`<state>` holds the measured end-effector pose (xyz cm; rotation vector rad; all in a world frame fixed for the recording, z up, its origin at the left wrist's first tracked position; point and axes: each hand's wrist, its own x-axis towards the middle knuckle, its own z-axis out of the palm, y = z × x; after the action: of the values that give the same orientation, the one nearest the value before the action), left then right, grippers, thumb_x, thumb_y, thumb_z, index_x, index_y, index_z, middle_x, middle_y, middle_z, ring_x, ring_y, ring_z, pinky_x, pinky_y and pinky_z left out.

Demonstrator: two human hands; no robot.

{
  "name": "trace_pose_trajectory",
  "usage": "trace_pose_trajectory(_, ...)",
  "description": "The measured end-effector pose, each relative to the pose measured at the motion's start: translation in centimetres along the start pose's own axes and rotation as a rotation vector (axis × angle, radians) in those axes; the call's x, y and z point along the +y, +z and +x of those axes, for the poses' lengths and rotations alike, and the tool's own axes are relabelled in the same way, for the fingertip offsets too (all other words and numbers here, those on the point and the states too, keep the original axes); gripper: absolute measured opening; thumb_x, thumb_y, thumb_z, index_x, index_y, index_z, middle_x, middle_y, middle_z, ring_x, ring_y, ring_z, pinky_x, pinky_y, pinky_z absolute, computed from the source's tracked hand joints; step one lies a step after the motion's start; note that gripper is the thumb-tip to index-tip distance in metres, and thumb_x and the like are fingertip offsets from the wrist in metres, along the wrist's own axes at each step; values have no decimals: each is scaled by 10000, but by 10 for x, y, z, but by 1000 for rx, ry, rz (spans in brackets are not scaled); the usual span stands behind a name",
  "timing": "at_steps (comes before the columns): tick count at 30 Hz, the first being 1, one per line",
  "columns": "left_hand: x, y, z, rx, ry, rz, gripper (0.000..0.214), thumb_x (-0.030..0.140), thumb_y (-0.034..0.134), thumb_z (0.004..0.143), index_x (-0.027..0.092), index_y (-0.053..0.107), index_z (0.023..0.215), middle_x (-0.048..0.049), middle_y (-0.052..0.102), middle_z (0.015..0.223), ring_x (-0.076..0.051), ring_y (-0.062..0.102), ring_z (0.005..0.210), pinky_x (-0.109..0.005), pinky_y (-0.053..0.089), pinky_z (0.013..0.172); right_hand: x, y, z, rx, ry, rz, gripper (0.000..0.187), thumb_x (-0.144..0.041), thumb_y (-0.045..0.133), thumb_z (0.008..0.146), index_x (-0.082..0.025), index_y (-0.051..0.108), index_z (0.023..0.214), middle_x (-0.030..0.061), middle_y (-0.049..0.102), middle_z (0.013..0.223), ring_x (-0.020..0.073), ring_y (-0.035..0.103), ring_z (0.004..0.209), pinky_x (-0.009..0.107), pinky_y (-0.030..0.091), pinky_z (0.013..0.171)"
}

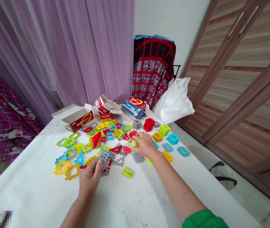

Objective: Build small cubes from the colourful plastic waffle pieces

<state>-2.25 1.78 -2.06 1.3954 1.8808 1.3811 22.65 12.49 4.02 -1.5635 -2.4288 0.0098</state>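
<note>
My left hand (89,179) is closed at the near side of the pile, with its thumb against a grey and red assembly of toothed building pieces (106,163). Its fingertips are partly hidden behind the thumb. Farther out, my right hand (145,145) pinches a lime-green square frame piece (133,143). A round red toothed piece (126,150) lies just left of that frame. Between my arms sits a pair of lime-green cylinders (127,172). Several yellow frame pieces (72,172) lie to the left of my left hand.
Sorted stacks stand on the right: red pieces (149,124), grey pieces (137,124), lime pieces (164,130), and blue pieces (173,138). An opened red carton (81,119) and a blue box (133,109) line the back. A white plastic bag (174,101) rests at the table's right corner.
</note>
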Motion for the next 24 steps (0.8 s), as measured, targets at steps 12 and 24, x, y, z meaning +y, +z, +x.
trace_pose_trajectory(12, 0, 1, 2, 67, 6, -49, 354, 524, 523, 833, 225, 703, 777, 36, 560, 507, -131, 521, 447, -234, 425, 489, -49, -10, 35, -241, -64, -299, 307, -43, 616, 728, -108, 719, 1010, 204, 628, 1133, 317, 491, 1140, 459, 271, 1067)
trace_pose_trajectory(24, 10, -12, 11, 177, -89, -108, 399, 564, 501, 796, 212, 686, 757, 38, 552, 503, -129, 515, 429, -233, 415, 445, -46, -13, 36, -352, -141, -282, 377, -275, 703, 735, -188, 689, 1102, 117, 662, 1172, 288, 525, 1165, 419, 367, 998)
